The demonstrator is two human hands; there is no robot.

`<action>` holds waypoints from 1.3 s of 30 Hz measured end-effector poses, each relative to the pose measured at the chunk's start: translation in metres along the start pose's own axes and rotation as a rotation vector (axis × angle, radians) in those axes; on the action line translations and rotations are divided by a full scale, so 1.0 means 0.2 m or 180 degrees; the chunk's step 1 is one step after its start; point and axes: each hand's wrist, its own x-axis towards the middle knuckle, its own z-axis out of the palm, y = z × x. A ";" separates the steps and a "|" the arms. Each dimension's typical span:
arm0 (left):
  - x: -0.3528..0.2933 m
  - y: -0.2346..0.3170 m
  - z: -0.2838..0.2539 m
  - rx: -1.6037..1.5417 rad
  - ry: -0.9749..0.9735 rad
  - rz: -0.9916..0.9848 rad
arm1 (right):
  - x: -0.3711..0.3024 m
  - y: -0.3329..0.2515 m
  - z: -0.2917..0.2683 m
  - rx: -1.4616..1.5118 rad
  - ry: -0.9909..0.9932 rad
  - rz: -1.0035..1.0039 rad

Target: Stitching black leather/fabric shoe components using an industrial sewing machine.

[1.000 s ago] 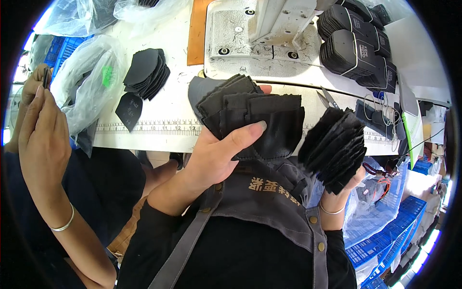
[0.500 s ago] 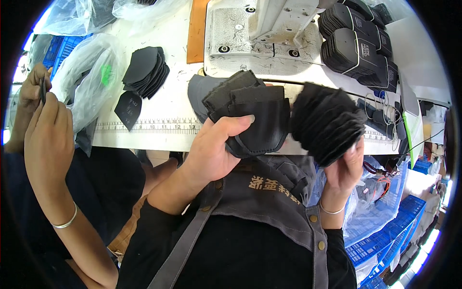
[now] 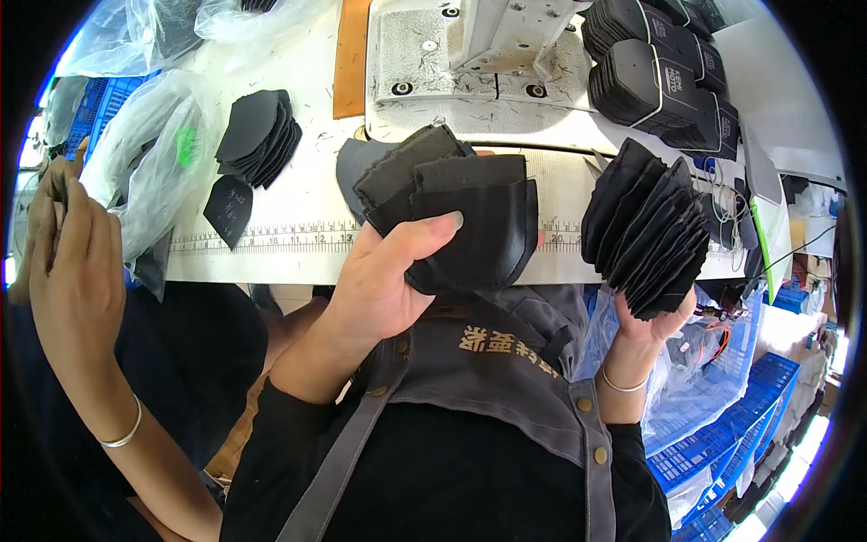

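Note:
My left hand [image 3: 384, 271] is closed on a few black fabric pieces [image 3: 474, 217], with the thumb across their front; they have rounded, stitched lower edges and straight upper edges. In my right hand [image 3: 655, 316] is a thick stack of black fabric pieces [image 3: 646, 226], fanned so that many edges show. The fingers behind that stack are mostly hidden. Both bundles are held up over the table's near edge, apart from each other. Behind the left bundle, a dark grey curved piece [image 3: 354, 172] lies on the table, partly covered.
A white machine base [image 3: 424, 81] stands on the table [image 3: 316, 181], beside a measuring strip. Dark cut pieces [image 3: 257, 135] are piled left; banded black stacks [image 3: 641, 86] sit far right. A co-worker's hands [image 3: 77, 244] hold something dark near a plastic bag [image 3: 172, 172]. Blue crates [image 3: 722, 434] stand lower right.
My right hand has moved right with its stack, which is now turned more upright with its edges spread. The left bundle has shifted slightly left in the picture, as has the table scene.

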 end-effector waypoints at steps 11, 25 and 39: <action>-0.01 0.01 0.03 -0.0417 0.0126 0.0018 | -0.01 0.02 0.02 0.0033 0.0141 0.0012; 0.01 -0.01 0.05 0.0819 -0.0213 0.0647 | 0.07 0.15 0.23 -0.1110 0.0077 0.0602; 0.02 0.04 0.00 -0.0441 -0.0645 -0.0201 | -0.02 0.05 0.08 -0.1204 0.0426 0.0316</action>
